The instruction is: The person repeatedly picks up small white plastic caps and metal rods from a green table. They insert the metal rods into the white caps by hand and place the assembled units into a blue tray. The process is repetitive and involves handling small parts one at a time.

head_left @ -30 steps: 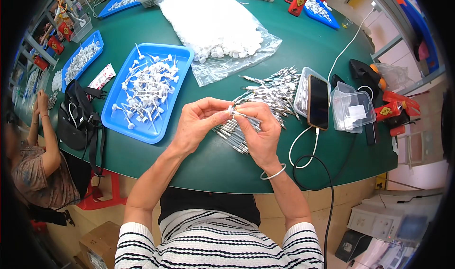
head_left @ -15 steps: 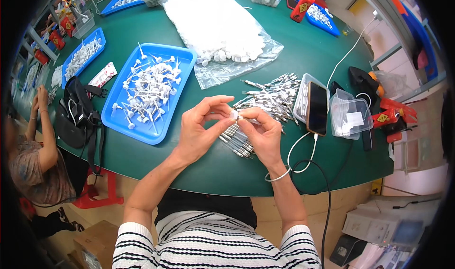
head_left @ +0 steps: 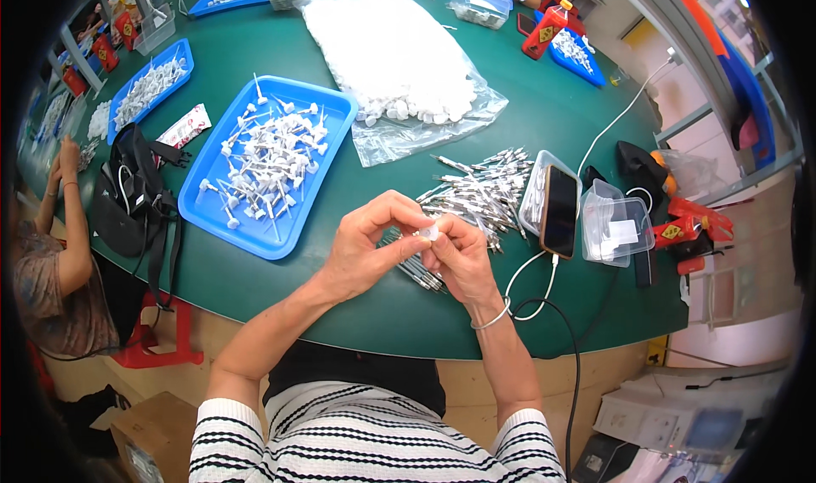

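Note:
A small white plastic cap [head_left: 431, 233] is pinched between the fingertips of both my hands above the table. My left hand [head_left: 367, 247] grips it from the left with thumb and forefinger, its other fingers curled. My right hand [head_left: 464, 264] closes on it from the right; anything else within those fingers is hidden. Beneath and behind my hands lie thin metal-tipped rods [head_left: 418, 272], partly covered, with a larger loose heap of similar rods [head_left: 483, 192] beyond. To the left, a blue tray [head_left: 192, 196] holds many white-capped pieces with thin stems [head_left: 270, 161].
A clear bag of white caps [head_left: 399, 58] lies beyond. Right of the rods are a phone [head_left: 558, 211] on a clear box, cables [head_left: 518, 292] and another clear container [head_left: 619, 232]. A black bag [head_left: 127, 198] sits left, near a seated co-worker [head_left: 59, 287]. A red bottle [head_left: 546, 31] stands far right.
My fingertips have shifted round the white cap, which shows more plainly now. The whole view has moved slightly. Another person's hand has come into sight at the far edge.

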`<state>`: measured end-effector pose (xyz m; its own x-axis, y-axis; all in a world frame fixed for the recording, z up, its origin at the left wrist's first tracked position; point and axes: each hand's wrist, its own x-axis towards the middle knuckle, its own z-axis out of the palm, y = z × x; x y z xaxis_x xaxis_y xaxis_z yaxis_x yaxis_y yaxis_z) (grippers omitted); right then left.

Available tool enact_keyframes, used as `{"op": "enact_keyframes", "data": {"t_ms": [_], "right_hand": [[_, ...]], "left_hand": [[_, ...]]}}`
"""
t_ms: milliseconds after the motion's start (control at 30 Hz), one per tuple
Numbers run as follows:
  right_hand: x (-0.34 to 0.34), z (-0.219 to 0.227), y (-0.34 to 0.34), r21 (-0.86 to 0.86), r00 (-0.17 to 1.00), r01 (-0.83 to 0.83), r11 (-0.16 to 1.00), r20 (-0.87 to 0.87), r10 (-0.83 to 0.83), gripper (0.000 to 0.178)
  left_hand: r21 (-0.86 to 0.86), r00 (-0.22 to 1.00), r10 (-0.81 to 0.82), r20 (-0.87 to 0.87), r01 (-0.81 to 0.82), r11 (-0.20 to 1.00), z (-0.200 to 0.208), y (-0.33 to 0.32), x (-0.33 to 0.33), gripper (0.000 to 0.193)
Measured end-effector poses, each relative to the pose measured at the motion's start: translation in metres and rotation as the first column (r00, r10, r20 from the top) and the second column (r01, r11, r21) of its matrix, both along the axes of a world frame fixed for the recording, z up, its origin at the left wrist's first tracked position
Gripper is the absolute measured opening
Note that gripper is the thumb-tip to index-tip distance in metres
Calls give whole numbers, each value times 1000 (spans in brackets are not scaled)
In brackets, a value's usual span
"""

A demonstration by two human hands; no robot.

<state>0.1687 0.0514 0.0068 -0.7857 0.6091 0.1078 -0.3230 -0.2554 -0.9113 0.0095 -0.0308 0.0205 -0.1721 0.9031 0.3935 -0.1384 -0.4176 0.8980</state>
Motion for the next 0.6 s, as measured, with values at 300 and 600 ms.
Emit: {"op": "enact_keyframes", "data": {"t_ms": [300, 600], "right_hand": [[-4, -5, -3, 47, 998, 60, 997, -38, -58, 17], [-8, -2, -4, 257, 943, 331, 908, -74, -323, 15]], "left_hand": [[43, 998, 44, -49, -42, 998, -5, 0, 1, 22], [235, 804, 437, -404, -370, 899, 8, -5, 2, 15]]}}
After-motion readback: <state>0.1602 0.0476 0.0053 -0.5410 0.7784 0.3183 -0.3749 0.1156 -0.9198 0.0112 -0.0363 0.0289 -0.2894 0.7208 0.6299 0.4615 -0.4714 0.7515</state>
